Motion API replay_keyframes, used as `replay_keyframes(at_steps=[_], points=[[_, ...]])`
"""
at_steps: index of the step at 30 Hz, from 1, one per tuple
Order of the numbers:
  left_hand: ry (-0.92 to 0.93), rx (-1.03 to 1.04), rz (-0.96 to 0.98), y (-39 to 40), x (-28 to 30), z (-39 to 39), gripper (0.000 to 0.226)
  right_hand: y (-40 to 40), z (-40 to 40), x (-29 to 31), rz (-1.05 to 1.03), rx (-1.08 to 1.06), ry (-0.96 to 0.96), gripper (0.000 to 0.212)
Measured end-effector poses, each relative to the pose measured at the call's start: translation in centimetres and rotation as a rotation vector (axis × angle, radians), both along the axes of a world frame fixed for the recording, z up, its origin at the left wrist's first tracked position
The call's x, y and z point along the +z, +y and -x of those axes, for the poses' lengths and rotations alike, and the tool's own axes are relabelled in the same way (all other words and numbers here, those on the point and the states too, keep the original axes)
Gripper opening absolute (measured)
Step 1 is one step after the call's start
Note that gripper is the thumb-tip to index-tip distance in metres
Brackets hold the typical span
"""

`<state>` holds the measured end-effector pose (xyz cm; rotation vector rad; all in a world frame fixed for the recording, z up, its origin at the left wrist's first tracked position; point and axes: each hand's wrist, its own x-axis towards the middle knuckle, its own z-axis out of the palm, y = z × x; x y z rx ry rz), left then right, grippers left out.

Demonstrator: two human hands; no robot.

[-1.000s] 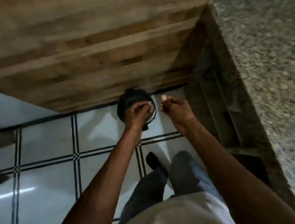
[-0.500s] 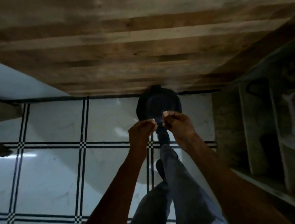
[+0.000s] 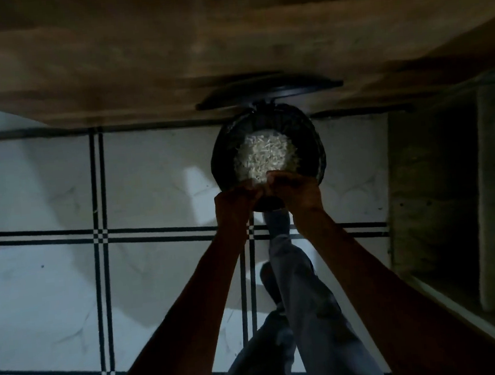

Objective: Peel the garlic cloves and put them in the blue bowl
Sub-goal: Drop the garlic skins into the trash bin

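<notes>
A: Which step is this?

B: Peeling, I judge. Both hands are over an open pedal bin on the tiled floor, with pale papery scraps heaped inside. The foot seems to be on its pedal, and the lid is up.

A: What are the 2 hands holding?

B: The left hand and right hand meet fingertip to fingertip, fingers curled as if pinching something small between them. A pale speck shows there, probably a garlic clove, but it is too dim and blurred to be sure.

A: And the blue bowl?

B: Not in view. Only the underside of a wooden counter shows above.

A: Next move?

B: Likely strip off the last skin so it falls into the bin, keep hold of the clove, then carry it to the bowl.
</notes>
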<state>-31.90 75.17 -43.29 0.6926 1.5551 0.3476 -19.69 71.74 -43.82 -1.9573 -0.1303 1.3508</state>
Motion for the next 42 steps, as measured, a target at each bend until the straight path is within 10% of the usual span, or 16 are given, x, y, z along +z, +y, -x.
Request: replay_keyframes(at_steps=[6, 8, 11, 15, 18, 23, 32, 42], points=[[0.17, -0.058, 0.027, 2.7, -6.1, -2.8, 0.04, 1.9, 0.3, -6.5, -0.163, 0.44, -0.223, 0.042], [0.023, 0.445, 0.123, 4.0, -7.2, -3.6, 0.04, 1.6, 0.5, -7.9, -0.169, 0.616, -0.18, 0.05], [0.046, 0.054, 0.232, 4.6, -5.7, -5.3, 0.05, 2.4, 0.0, -8.7, -0.156, 0.418, -0.226, 0.048], [-0.205, 0.086, 0.279, 5.0, -4.7, -5.0, 0.048, 3.2, -0.7, -8.7, -0.068, 0.516, -0.184, 0.046], [-0.371, 0.151, 0.199, 4.5, -3.7, -4.9, 0.049, 3.1, -3.2, -5.9, -0.055, 0.208, -0.189, 0.052], [-0.227, -0.079, 0.21, 1.3, 7.0, -5.9, 0.036, -3.3, -6.4, 6.6, -0.207, -0.056, -0.082, 0.049], [-0.512, -0.697, -0.088, -14.5, 36.0, -15.7, 0.021, -27.7, -10.0, 39.2, -0.489, -0.554, -0.392, 0.036], [-0.677, -1.423, -0.073, -43.8, 47.9, -27.8, 0.016, -59.0, -9.6, 50.4, -0.423, -1.315, -0.672, 0.032]])
